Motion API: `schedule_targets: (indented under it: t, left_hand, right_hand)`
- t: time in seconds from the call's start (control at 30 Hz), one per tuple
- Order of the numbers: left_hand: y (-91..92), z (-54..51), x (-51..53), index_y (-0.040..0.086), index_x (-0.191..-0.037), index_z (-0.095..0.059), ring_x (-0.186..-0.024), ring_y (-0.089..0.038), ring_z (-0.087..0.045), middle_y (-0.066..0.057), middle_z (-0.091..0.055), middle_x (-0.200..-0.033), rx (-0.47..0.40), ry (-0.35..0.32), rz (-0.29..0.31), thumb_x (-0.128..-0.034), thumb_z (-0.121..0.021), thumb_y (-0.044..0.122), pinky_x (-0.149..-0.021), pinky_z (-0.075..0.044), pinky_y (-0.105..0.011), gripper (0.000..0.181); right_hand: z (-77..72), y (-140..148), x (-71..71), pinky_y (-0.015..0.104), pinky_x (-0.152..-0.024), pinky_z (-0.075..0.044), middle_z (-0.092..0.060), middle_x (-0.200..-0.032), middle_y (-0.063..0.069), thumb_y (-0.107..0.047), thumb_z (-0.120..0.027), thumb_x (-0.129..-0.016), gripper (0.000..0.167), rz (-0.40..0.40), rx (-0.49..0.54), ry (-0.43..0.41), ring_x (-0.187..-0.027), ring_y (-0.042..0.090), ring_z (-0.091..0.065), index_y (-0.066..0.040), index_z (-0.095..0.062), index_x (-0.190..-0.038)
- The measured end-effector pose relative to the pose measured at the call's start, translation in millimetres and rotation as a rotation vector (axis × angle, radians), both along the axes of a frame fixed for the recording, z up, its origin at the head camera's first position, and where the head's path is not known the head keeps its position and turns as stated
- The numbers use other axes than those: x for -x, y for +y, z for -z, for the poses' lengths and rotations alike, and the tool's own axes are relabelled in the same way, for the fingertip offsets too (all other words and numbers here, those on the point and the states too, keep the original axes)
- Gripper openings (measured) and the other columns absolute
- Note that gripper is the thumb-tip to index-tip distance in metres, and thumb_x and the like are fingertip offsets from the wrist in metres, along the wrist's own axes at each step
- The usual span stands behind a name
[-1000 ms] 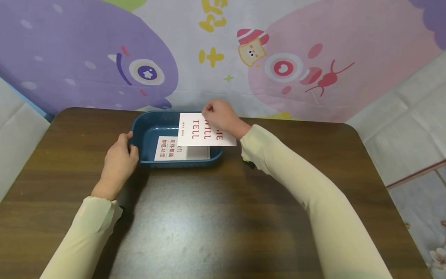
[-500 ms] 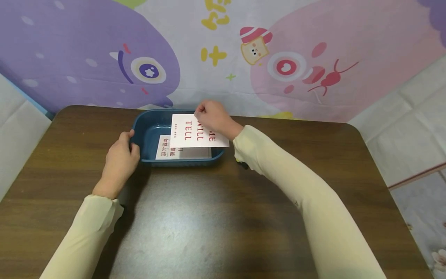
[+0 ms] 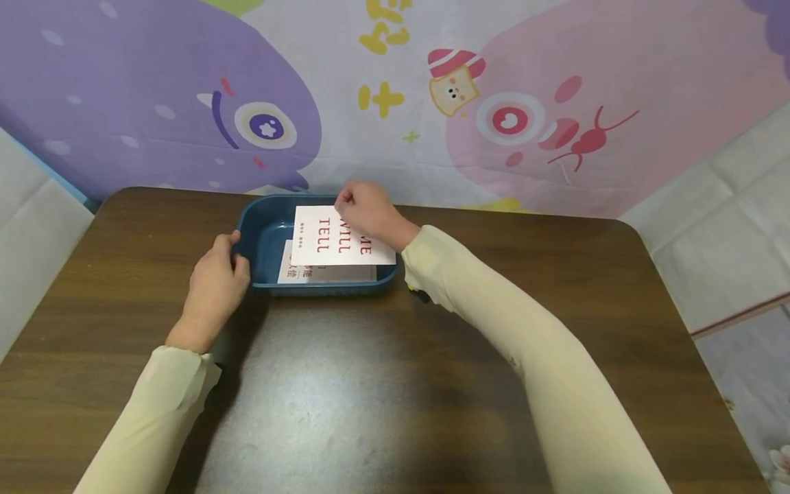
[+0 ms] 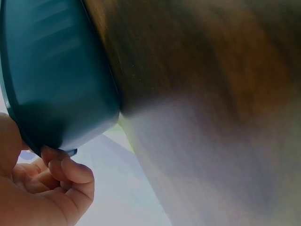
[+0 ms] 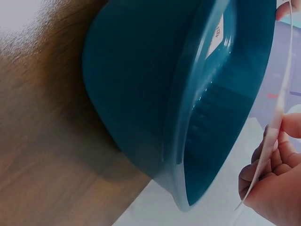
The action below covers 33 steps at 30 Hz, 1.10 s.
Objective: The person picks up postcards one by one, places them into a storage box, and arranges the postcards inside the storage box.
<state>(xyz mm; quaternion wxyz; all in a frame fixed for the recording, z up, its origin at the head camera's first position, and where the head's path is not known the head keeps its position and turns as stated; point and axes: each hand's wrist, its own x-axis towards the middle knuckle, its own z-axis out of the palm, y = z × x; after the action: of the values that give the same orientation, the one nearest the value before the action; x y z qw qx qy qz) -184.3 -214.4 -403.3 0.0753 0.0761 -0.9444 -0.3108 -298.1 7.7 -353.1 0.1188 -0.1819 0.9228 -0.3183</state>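
A blue plastic basin (image 3: 265, 240) stands near the back of the table. My left hand (image 3: 217, 285) grips its left end, with thumb and curled fingers around the rim in the left wrist view. Above the basin, my right hand (image 3: 370, 214) pinches a white card (image 3: 308, 240) with red lettering, partly hidden by that hand. The right wrist view shows this card edge-on, apart from the basin rim. Inside the basin lies another white card (image 3: 296, 273) with red Chinese characters, mostly covered by the held one.
The dark wooden table (image 3: 345, 398) spreads in front of the basin and to its right. Right behind its far edge hangs a cloth (image 3: 382, 158) printed with cartoon figures. Pale panels (image 3: 697, 206) flank the table.
My right hand has moved left with its card, which now covers more of the card in the basin. The left hand keeps its hold on the rim.
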Motion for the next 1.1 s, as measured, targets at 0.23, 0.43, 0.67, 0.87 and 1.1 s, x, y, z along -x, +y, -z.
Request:
schedule_targets:
  t: [0.23,0.43,0.67,0.87,1.1]
  left_hand:
    - [-0.3,1.1,-0.3,-0.006,-0.130,-0.044,-0.112,-0.047,-0.052,-0.026,-0.052,-0.132,-0.002,0.015,-0.009,-0.0913,-0.037,0.010,-0.090,-0.040,-0.057,0.043]
    - [-0.1,1.4,-0.4,-0.007,-0.130,-0.043,-0.112,-0.047,-0.052,-0.027,-0.051,-0.132,-0.001,0.007,-0.010,-0.0914,-0.037,0.010,-0.092,-0.040,-0.057,0.043]
    - [0.8,0.6,0.5,-0.008,-0.130,-0.043,-0.113,-0.046,-0.052,-0.026,-0.050,-0.133,-0.001,0.005,-0.013,-0.0917,-0.036,0.010,-0.094,-0.040,-0.056,0.043]
    - [0.9,1.3,1.1,-0.007,-0.130,-0.043,-0.113,-0.047,-0.052,-0.027,-0.050,-0.133,0.001,0.005,-0.016,-0.0919,-0.036,0.011,-0.093,-0.040,-0.056,0.043]
    - [0.5,1.5,0.7,-0.008,-0.132,-0.041,-0.114,-0.045,-0.052,-0.025,-0.048,-0.136,-0.005,-0.019,-0.011,-0.0929,-0.035,0.011,-0.095,-0.040,-0.056,0.043]
  right_hand:
    - [4.3,-8,0.0,0.028,-0.080,-0.046,-0.062,-0.098,0.003,-0.024,-0.046,-0.096,0.024,0.004,-0.014,-0.027,-0.086,0.016,-0.055,-0.009,-0.062,-0.104]
    - [6.7,-13,-3.2,0.027,-0.078,-0.046,-0.062,-0.096,0.003,-0.024,-0.045,-0.096,0.024,-0.005,-0.003,-0.022,-0.083,0.015,-0.055,-0.008,-0.061,-0.105]
    - [10.9,-19,-1.4,0.028,-0.081,-0.046,-0.062,-0.098,0.004,-0.023,-0.044,-0.097,0.024,-0.023,0.009,-0.043,-0.084,0.016,-0.055,-0.008,-0.061,-0.105]
    - [14.5,-24,-0.1,0.027,-0.079,-0.045,-0.061,-0.095,0.003,-0.023,-0.043,-0.097,0.024,-0.022,-0.009,-0.053,-0.082,0.015,-0.054,-0.008,-0.060,-0.106]
    - [19.2,-28,-0.1,0.028,-0.077,-0.045,-0.060,-0.095,0.003,-0.024,-0.043,-0.098,0.024,0.003,-0.035,-0.072,-0.082,0.015,-0.055,-0.009,-0.059,-0.107]
